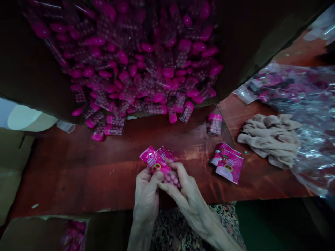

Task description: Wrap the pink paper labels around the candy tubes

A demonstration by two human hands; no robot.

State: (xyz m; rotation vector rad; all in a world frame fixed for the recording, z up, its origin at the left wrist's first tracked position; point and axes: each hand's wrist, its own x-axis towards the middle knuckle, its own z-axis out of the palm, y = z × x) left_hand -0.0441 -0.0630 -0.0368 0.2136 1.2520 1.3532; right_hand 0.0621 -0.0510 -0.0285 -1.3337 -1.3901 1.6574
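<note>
Two hands are busy at the near edge of a red-brown table (78,174)! The left hand (146,197) is clenched on a pink packet (153,161), thumb pressed down on it, and the right hand (187,195) closes in from the other side, fingers curled round a clear tube (172,178) of pink balls. The tube's end pokes out beside the packet, but how far it sits inside, you can't tell from here. A second packet (165,153) is tucked just behind the first, right up against it, and looks caught in the same grip. Over to the right, two more packets (227,166) lie overlapping on the table, with an upright tube (215,123) just beyond them. Further right, a crumpled beige cloth (269,139) sits beside a clear plastic bag (311,118). Straight ahead, a big cardboard box (243,42) is packed with pink-capped tubes (136,69), and a few lie on the table at its lip. Down at the bottom left, another box (34,233) holds more of them.
</note>
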